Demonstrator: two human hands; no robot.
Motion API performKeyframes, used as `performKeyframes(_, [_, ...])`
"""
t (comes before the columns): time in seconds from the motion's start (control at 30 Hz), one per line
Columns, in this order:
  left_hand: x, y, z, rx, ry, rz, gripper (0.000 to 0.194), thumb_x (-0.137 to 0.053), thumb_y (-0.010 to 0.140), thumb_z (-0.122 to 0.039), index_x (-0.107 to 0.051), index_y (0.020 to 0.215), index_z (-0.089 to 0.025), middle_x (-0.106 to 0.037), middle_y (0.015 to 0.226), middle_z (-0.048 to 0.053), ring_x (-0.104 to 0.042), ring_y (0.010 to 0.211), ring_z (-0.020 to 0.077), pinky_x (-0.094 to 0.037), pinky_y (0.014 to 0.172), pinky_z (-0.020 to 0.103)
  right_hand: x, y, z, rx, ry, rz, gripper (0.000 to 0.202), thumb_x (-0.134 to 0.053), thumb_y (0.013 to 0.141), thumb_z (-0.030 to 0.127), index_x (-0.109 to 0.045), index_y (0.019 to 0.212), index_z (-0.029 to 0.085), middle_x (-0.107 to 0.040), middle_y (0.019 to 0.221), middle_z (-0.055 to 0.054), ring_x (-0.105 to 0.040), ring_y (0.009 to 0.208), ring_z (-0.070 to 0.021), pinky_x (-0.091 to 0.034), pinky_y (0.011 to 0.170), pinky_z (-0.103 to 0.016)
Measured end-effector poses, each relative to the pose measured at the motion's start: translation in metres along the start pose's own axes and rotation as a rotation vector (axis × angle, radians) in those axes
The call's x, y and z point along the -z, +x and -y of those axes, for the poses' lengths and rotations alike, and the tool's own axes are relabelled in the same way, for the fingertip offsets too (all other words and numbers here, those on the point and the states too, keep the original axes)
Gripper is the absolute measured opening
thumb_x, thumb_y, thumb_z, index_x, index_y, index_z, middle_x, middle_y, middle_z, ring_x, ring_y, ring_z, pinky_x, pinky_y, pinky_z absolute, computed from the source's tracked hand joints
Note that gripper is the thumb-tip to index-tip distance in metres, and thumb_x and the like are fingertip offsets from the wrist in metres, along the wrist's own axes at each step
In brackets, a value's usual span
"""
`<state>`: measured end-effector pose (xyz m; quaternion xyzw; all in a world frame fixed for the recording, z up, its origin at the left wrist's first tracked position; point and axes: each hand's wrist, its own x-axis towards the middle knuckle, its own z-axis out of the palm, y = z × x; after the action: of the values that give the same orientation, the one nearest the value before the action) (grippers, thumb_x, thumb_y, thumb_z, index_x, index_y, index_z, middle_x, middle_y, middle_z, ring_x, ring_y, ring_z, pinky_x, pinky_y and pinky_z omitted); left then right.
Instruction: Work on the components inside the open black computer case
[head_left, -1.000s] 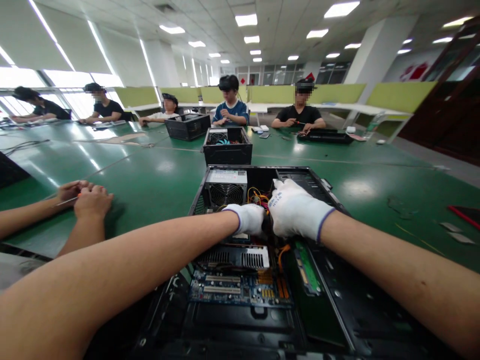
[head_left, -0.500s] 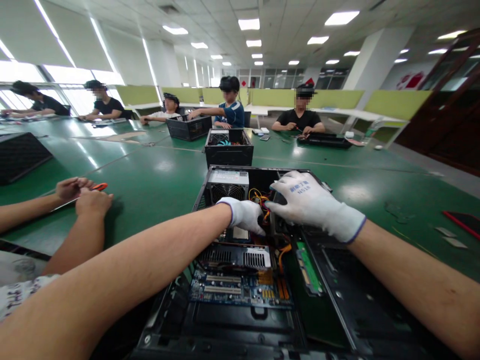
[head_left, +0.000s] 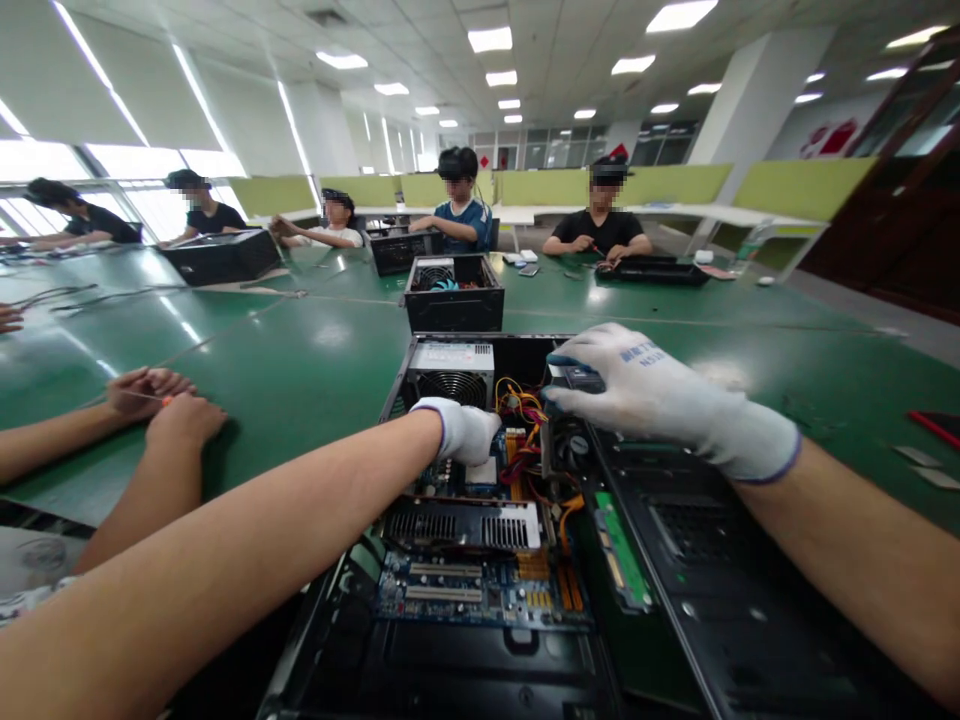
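Note:
An opened black computer case [head_left: 450, 655] lies in front of me, its blue motherboard [head_left: 480, 590] facing up. My left hand [head_left: 469, 432], in a white glove, is over the upper part of the board, below the power supply [head_left: 452, 372]; its fingertips are hidden. My gloved right hand [head_left: 589, 375] has thumb and fingers around a dark drive-like part [head_left: 576, 378] at the case's upper right. Yellow and red cables [head_left: 525, 400] run between the hands. A silver slotted card [head_left: 495, 525] and a green circuit board [head_left: 624, 550] are nearer to me.
Another open case [head_left: 454, 308] stands just beyond mine. At left, a person's bare hands [head_left: 169, 405] hold a thin tool with an orange part. Several people sit across the green table [head_left: 300, 340]. A red-edged item [head_left: 937, 428] lies at right.
My left hand has drawn back slightly to the left, away from the cables. My right hand has shifted right, and the dark part between its fingers now shows. A case across the table at left has moved.

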<state>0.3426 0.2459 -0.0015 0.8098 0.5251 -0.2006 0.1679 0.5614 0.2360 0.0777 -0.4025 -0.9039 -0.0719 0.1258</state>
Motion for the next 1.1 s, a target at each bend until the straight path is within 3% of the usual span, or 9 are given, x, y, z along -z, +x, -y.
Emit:
performKeyframes(0.13, [-0.006, 0.002, -0.003, 0.004, 0.069, 0.021, 0.051, -0.069, 0.071, -0.022, -0.06, 0.121, -0.016, -0.069, 0.124, 0.018, -0.069, 0.11, 0.032, -0.056, 0.091, 0.037, 0.015, -0.018, -0.019, -0.038, 0.158, -0.13, 0.054, -0.054, 0.09, 0.061, -0.069, 0.123, 0.021, -0.069, 0.124, -0.01, -0.06, 0.117, -0.0313, -0.046, 0.102, -0.045])
performKeyframes(0.3, [-0.014, 0.006, -0.007, -0.017, 0.086, 0.007, 0.051, -0.067, 0.076, -0.033, -0.058, 0.123, -0.017, -0.067, 0.127, 0.017, -0.067, 0.113, 0.0329, -0.055, 0.093, 0.039, 0.008, -0.043, -0.035, -0.182, 0.232, -0.237, 0.051, -0.055, 0.09, 0.058, -0.067, 0.126, 0.024, -0.069, 0.126, -0.008, -0.063, 0.114, -0.0319, -0.05, 0.098, -0.047])
performKeyframes(0.57, [-0.028, 0.018, -0.006, -0.001, 0.11, 0.038, 0.058, -0.069, 0.072, -0.029, -0.055, 0.127, -0.016, -0.066, 0.128, 0.017, -0.067, 0.114, 0.0342, -0.055, 0.095, 0.041, -0.011, -0.049, -0.041, -0.216, 0.346, -0.281, 0.051, -0.057, 0.088, 0.057, -0.066, 0.127, 0.024, -0.067, 0.129, -0.008, -0.064, 0.113, -0.0318, -0.051, 0.098, -0.048])
performKeyframes(0.77, [-0.021, 0.016, -0.004, 0.011, 0.152, 0.012, 0.054, -0.071, 0.066, -0.027, -0.06, 0.118, -0.016, -0.07, 0.117, 0.017, -0.069, 0.106, 0.0344, -0.058, 0.087, 0.04, -0.013, -0.048, -0.04, -0.144, 0.341, -0.246, 0.05, -0.055, 0.089, 0.057, -0.068, 0.125, 0.024, -0.068, 0.127, -0.009, -0.061, 0.118, -0.0335, -0.049, 0.1, -0.048])
performKeyframes(1.1, [-0.014, 0.016, -0.01, 0.052, 0.184, 0.022, 0.048, -0.073, 0.07, -0.036, -0.065, 0.115, -0.02, -0.073, 0.111, 0.012, -0.071, 0.1, 0.0305, -0.058, 0.082, 0.036, -0.018, -0.048, -0.041, -0.094, 0.378, -0.276, 0.049, -0.058, 0.089, 0.055, -0.069, 0.123, 0.022, -0.07, 0.123, -0.009, -0.063, 0.116, -0.0322, -0.049, 0.102, -0.049])
